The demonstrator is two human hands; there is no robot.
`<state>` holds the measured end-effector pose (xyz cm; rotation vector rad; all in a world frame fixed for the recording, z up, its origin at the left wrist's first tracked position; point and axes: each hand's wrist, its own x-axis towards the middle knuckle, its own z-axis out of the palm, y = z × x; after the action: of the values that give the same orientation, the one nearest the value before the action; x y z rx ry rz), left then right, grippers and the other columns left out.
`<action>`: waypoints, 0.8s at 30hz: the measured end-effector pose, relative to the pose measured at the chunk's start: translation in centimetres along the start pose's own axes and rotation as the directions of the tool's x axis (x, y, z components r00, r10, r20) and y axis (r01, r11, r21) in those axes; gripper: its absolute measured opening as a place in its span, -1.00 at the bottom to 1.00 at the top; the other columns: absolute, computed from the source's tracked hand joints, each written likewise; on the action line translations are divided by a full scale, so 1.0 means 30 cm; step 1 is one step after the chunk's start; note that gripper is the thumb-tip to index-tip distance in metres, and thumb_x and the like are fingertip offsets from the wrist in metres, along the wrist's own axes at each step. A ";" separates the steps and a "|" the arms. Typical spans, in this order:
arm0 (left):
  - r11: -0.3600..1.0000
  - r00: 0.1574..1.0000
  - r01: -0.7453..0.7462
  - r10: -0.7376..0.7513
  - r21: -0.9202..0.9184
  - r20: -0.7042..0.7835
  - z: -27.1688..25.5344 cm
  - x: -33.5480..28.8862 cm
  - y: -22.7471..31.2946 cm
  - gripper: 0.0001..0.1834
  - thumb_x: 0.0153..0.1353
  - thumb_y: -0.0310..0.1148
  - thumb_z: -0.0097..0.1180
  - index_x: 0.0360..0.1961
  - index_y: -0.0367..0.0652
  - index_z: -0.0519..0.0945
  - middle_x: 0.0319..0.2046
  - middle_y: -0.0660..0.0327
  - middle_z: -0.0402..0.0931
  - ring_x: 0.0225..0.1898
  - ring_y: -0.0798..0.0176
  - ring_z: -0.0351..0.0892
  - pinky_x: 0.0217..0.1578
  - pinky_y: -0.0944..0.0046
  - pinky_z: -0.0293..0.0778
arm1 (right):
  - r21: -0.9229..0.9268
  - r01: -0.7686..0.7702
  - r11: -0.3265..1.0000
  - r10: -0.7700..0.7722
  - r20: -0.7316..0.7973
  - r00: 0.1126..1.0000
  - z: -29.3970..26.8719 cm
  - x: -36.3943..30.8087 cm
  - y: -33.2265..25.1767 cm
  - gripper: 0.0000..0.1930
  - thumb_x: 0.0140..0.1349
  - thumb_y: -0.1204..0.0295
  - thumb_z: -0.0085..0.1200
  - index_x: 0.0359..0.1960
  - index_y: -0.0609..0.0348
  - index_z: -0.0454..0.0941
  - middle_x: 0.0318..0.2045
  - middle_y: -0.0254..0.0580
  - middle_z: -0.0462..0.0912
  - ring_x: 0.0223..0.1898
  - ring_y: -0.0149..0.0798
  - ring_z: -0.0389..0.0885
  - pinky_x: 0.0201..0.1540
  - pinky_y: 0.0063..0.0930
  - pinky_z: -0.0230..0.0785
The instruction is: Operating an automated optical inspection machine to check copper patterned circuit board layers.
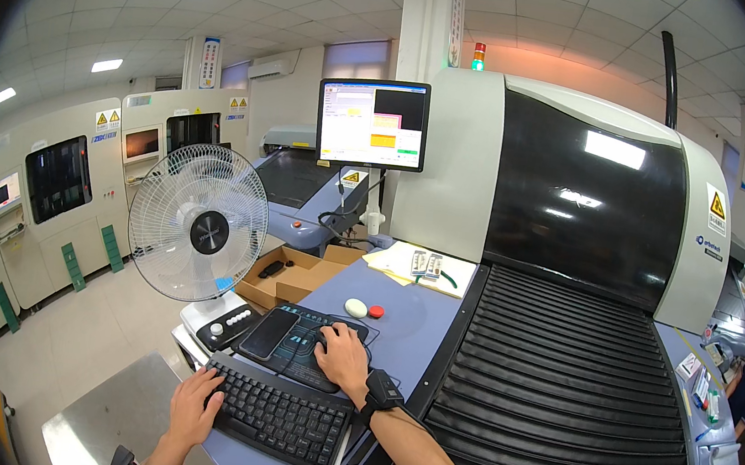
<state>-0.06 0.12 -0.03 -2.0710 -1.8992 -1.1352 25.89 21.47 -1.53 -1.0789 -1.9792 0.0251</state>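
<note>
Big pale machine (pixel 454 164) with dark window on right, black ribbed bed (pixel 569 402) running out of it toward the person. Blue-grey desk (pixel 424 307) alongside, to the bed's left. White-grilled fan (pixel 199 222) left of desk; lit monitor (pixel 372 122) up behind desk. Open cardboard box (pixel 311 273) near fan. Black keyboard (pixel 278 413) at near end of desk, slightly angled; dark mouse pad (pixel 299 353) just beyond it. Left hand (pixel 191 409) on keyboard's left end, fingers a bit spread, nothing pinched. Right hand (pixel 344 358) palm-down over dark mouse (pixel 321 341) on pad, mouse mostly covered; can't tell if gripped or just rested on. Phone (pixel 270 333) lies at pad's left side. White oval piece (pixel 357 307) and smaller red round piece (pixel 376 312) beyond pad, side by side.
</note>
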 end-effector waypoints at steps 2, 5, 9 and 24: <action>1.000 1.000 0.000 0.000 0.003 0.001 0.000 0.000 -0.002 -0.62 0.34 -0.21 0.09 0.08 -0.15 0.66 0.19 0.01 0.57 0.32 -0.15 0.41 0.25 -0.09 0.28 | 0.003 -0.002 1.000 0.002 0.001 1.000 -0.002 -0.001 -0.002 -0.70 0.20 0.35 0.18 -0.05 0.18 0.60 0.02 0.04 0.59 0.06 0.12 0.56 0.14 -0.08 0.48; 1.000 1.000 -0.004 0.004 0.003 0.001 -0.001 -0.003 -0.005 -0.62 0.33 -0.21 0.09 0.07 -0.15 0.66 0.19 0.01 0.57 0.32 -0.15 0.41 0.24 -0.09 0.29 | 0.008 0.002 1.000 -0.002 -0.005 1.000 -0.001 -0.003 -0.004 -0.69 0.21 0.34 0.18 -0.04 0.18 0.59 0.02 0.05 0.59 0.07 0.12 0.56 0.14 -0.08 0.47; 1.000 1.000 -0.008 0.008 0.006 0.001 -0.001 -0.006 -0.010 -0.62 0.34 -0.20 0.09 0.08 -0.15 0.66 0.19 0.02 0.57 0.32 -0.16 0.41 0.24 -0.09 0.29 | -0.003 0.008 1.000 -0.008 -0.008 1.000 0.002 -0.005 -0.004 -0.69 0.21 0.34 0.19 -0.04 0.17 0.60 0.02 0.06 0.59 0.07 0.12 0.56 0.14 -0.09 0.47; 1.000 0.999 -0.001 0.000 0.023 0.035 -0.001 0.004 0.004 -0.56 0.34 -0.16 0.08 0.15 -0.14 0.62 0.24 0.01 0.53 0.35 -0.17 0.37 0.27 -0.09 0.26 | -0.042 -0.012 0.999 0.013 0.032 0.999 0.006 0.006 0.013 -0.68 0.24 0.30 0.20 0.00 0.11 0.62 0.06 -0.02 0.59 0.12 0.08 0.55 0.16 -0.12 0.48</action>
<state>0.03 0.18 0.12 -2.0933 -1.9174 -1.0788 25.98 21.90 -1.66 -1.1239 -2.0094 0.0079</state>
